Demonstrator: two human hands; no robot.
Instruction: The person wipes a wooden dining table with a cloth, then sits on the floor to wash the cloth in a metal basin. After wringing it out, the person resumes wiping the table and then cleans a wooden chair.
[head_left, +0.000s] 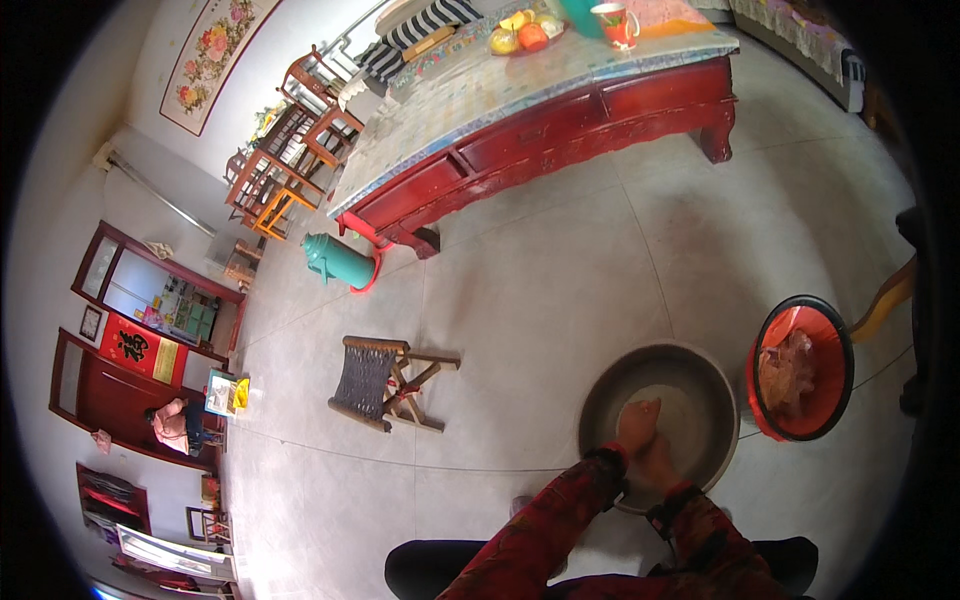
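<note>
A round metal basin (720, 382) stands on the floor before me, with what looks like cloudy water in it. Both hands are down inside it, close together near its middle. My left hand (637, 427) is bent over the far side, its fingers partly hidden. Against it lies my right hand (658, 463), and the two seem to touch. Whether anything is held between them cannot be made out. Red patterned sleeves reach to both wrists.
A red-lined waste bin (766, 375) stands right of the basin. Leftward are a folding stool (367, 382) and a green thermos flask (337, 259). Beyond stands a red wooden table (525, 142) bearing fruit (532, 36) and a cup (616, 30). A person (176, 426) is by the far door.
</note>
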